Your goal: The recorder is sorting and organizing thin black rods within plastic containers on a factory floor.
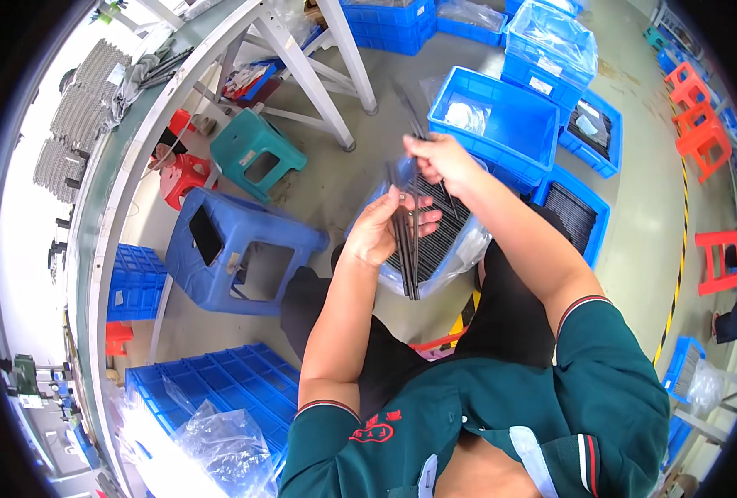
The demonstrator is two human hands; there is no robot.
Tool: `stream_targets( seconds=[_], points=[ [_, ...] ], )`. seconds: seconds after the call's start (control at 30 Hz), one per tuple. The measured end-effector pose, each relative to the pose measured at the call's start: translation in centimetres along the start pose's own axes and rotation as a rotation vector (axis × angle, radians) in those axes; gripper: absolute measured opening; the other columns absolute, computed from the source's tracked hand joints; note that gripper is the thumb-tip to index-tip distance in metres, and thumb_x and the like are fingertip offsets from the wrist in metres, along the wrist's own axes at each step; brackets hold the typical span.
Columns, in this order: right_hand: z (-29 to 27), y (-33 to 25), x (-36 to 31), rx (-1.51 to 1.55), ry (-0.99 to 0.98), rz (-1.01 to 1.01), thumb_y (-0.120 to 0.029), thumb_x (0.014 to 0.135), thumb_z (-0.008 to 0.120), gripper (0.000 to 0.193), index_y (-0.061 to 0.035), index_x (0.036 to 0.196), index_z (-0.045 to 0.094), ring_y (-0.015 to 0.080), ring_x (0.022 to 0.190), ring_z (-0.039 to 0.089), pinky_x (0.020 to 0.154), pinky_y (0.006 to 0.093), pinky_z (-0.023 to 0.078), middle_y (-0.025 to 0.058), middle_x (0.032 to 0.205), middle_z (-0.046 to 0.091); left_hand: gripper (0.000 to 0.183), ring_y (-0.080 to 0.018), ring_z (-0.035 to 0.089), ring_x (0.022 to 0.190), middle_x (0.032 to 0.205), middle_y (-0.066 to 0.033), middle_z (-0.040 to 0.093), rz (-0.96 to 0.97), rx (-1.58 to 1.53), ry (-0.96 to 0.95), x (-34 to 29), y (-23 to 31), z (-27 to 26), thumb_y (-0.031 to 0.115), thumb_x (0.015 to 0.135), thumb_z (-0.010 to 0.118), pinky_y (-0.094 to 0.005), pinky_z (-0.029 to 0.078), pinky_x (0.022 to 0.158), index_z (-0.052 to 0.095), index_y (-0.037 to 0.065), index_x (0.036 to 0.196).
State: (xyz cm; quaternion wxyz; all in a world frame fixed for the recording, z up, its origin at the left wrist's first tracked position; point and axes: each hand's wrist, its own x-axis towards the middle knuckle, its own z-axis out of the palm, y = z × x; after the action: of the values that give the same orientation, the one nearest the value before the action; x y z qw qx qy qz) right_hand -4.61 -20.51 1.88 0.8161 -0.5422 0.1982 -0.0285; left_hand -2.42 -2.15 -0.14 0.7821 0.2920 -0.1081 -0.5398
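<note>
Several thin black rods (408,261) are gripped in my left hand (374,230), pointing down past the fingers. My right hand (446,160), a little farther off and to the right, pinches more thin black rods (417,124), whose upper ends are smeared by motion. Below both hands, between my knees, sits a blue bin lined with clear plastic (470,251). Rows of similar black rods (441,241) fill it, partly hidden by my hands. The exact kind of the rods cannot be made out.
A blue stool (261,241) with a black phone (206,236) stands to the left, a green stool (256,149) behind it. Blue crates (501,108) are stacked ahead right; another rod-filled bin (605,217) is beside my right knee. A white-framed workbench (140,158) runs along the left.
</note>
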Motion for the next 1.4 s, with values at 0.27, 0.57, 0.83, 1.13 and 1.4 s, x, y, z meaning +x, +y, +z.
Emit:
stream_targets(
  seconds=[0.27,0.57,0.83,1.13,1.4],
  points=[
    [1.9,1.3,0.3,-0.814,0.041,-0.263,-0.051,0.073,0.066,0.053,0.0026,0.075,0.065,0.0305,0.066,0.061,0.062,0.0382,0.045,0.0207,0.068,0.060,0.036,-0.0187,0.051,0.071,0.086,-0.0061,0.054,-0.031,0.017,0.060,-0.3,-0.2,0.0,0.041,0.090,0.053,-0.0368,0.048,0.065,0.057,0.006,0.086],
    [1.0,0.7,-1.4,-0.565,-0.054,-0.085,-0.030,0.090,0.051,0.031,0.0011,0.092,0.054,0.0133,0.047,0.052,0.045,0.0273,0.040,0.0091,0.062,0.059,0.029,-0.0156,0.049,0.061,0.072,-0.0019,0.050,0.196,-0.103,0.330,-0.3,1.8,-0.7,0.035,0.089,0.057,-0.0316,0.045,0.054,0.057,0.007,0.085],
    [1.5,0.2,-5.5,-0.299,-0.357,0.095,-0.019,0.087,0.058,0.026,-0.0045,0.103,0.045,0.0047,0.041,0.039,0.037,0.0188,0.027,0.0020,0.061,0.049,0.035,-0.0094,0.037,0.058,0.071,0.0009,0.043,0.491,-0.174,0.502,-0.6,3.9,-2.9,0.043,0.091,0.052,-0.0256,0.035,0.052,0.055,0.007,0.090],
    [2.4,0.5,-6.1,-0.412,-0.334,0.132,-0.019,0.085,0.061,0.019,-0.0074,0.090,0.046,0.0045,0.044,0.039,0.036,0.0191,0.028,0.0006,0.061,0.048,0.036,-0.0096,0.038,0.057,0.070,0.0015,0.040,0.528,-0.159,0.457,-0.3,3.3,-1.9,0.043,0.090,0.053,-0.0252,0.036,0.053,0.057,0.007,0.091],
    [2.7,0.5,-6.0,-0.341,-0.323,0.153,-0.021,0.088,0.058,0.019,-0.0058,0.088,0.046,0.0048,0.042,0.038,0.035,0.0197,0.028,0.0015,0.060,0.048,0.029,-0.0085,0.036,0.055,0.067,0.0023,0.039,0.512,-0.137,0.457,0.3,2.3,-1.4,0.035,0.092,0.054,-0.0244,0.033,0.050,0.056,0.006,0.090]
  ],
)
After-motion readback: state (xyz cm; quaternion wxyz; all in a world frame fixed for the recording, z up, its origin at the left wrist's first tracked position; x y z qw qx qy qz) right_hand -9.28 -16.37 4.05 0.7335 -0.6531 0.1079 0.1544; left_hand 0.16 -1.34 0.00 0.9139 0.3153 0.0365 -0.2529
